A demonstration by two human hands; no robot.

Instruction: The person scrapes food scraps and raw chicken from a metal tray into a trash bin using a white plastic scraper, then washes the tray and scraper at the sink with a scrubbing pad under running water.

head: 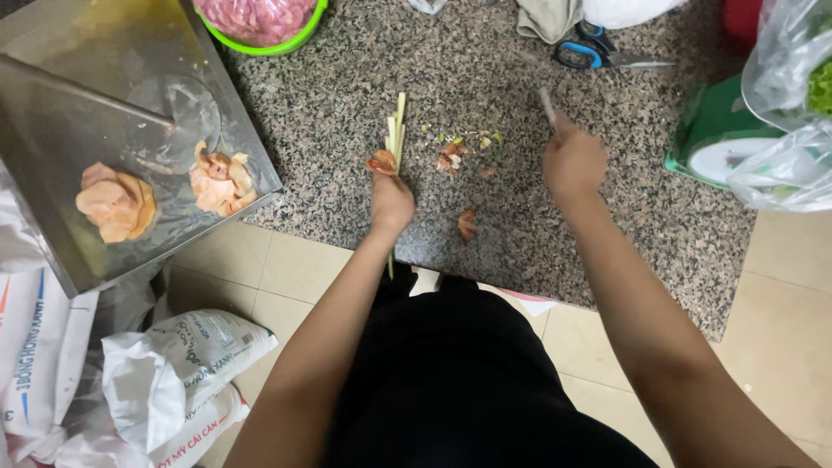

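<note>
Granite-topped table [607, 225] bears the work. Left hand [392, 201] lies on the near end of pale green stalks [398, 130], whose long axis runs straight away from the person; its fingers are hidden, so I cannot tell how they lie. Right hand [572, 160], well apart to the right, closes its fingers round a thin knife [547, 106].
</note>
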